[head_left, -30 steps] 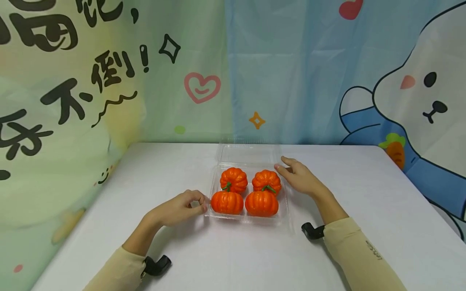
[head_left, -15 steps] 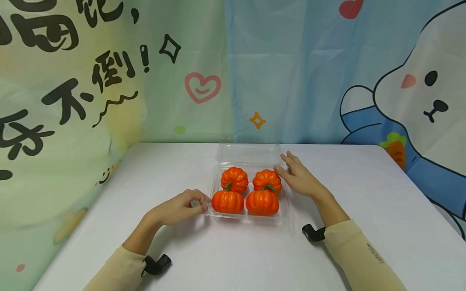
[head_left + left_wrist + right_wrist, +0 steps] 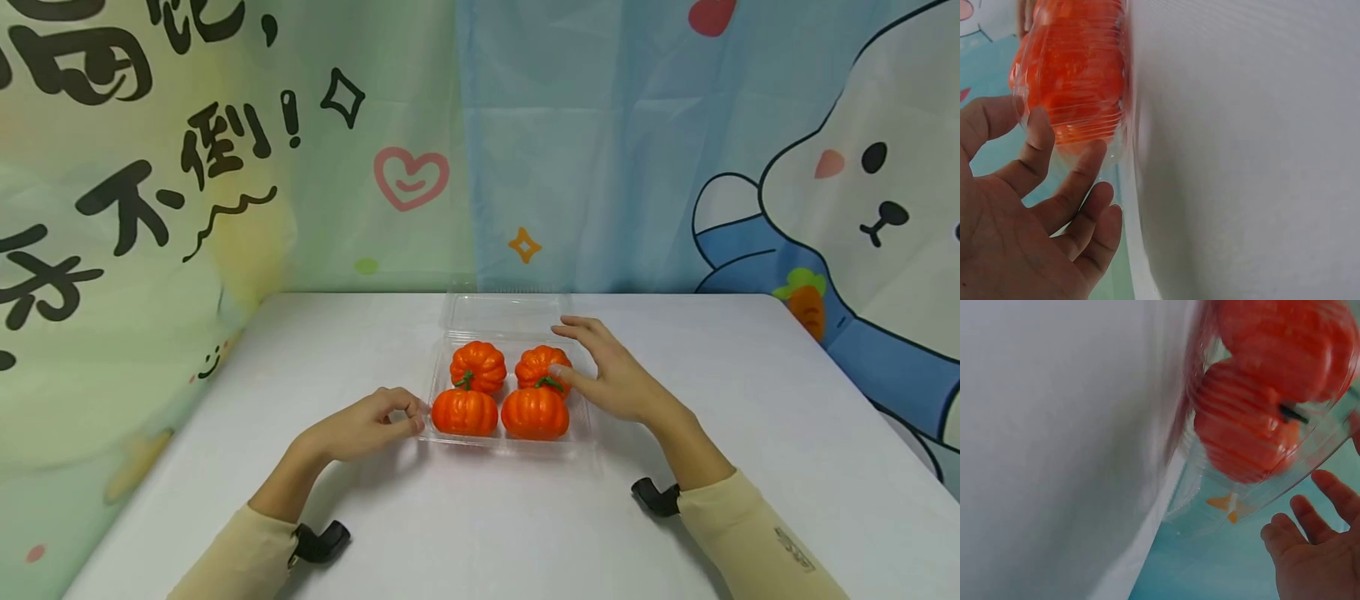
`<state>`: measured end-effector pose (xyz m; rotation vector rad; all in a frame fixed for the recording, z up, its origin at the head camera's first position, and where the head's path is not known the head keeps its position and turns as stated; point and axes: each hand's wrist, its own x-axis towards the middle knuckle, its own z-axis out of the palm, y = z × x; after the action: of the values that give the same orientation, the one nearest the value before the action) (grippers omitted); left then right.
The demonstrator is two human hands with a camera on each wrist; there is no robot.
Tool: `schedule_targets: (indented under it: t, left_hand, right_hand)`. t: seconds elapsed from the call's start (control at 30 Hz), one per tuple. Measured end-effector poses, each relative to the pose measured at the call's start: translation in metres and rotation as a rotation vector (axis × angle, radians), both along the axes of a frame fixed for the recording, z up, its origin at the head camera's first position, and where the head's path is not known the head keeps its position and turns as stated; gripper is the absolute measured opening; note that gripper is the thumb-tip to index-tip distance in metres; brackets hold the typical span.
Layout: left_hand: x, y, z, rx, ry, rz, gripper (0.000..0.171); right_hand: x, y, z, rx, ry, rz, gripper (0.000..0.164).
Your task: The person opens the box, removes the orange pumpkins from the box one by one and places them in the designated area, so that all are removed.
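A clear plastic clamshell box (image 3: 498, 443) lies on the table with its lid (image 3: 506, 314) folded back. Several small orange pumpkins with green stems sit in it, among them a front left pumpkin (image 3: 465, 412), a front right pumpkin (image 3: 535, 415) and a back left pumpkin (image 3: 478, 367). My left hand (image 3: 1029, 206) pinches the box's left rim between thumb and index finger, the other fingers loosely bent beside the wall. My right hand (image 3: 618, 379) hovers at the right rim, fingers spread, its thumb over the back right pumpkin (image 3: 536, 363); contact there cannot be told.
A white table (image 3: 480, 533) carries the box near its far edge. Behind it hangs a printed cloth backdrop (image 3: 585, 150). Black wrist cameras (image 3: 322, 542) sit at both sleeve cuffs.
My right hand has moved left and inward over the box's right side, its thumb shifting from the rim to the back right pumpkin. The left hand stays at the left rim.
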<state>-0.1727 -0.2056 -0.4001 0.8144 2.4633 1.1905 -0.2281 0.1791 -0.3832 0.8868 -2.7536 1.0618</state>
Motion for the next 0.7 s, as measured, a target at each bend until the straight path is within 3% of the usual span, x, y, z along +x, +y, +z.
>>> schedule_targets:
  t: [0.33, 0.7]
  left_hand:
    - [0.001, -0.001, 0.003, -0.011, -0.008, 0.014, 0.021]
    - [-0.001, 0.002, 0.000, 0.001, -0.017, 0.001, 0.018]
  right_hand:
    - [0.021, -0.009, 0.005, 0.019, 0.000, 0.066, 0.055]
    - [0.029, -0.008, 0.001, 0.023, 0.005, 0.141, 0.048]
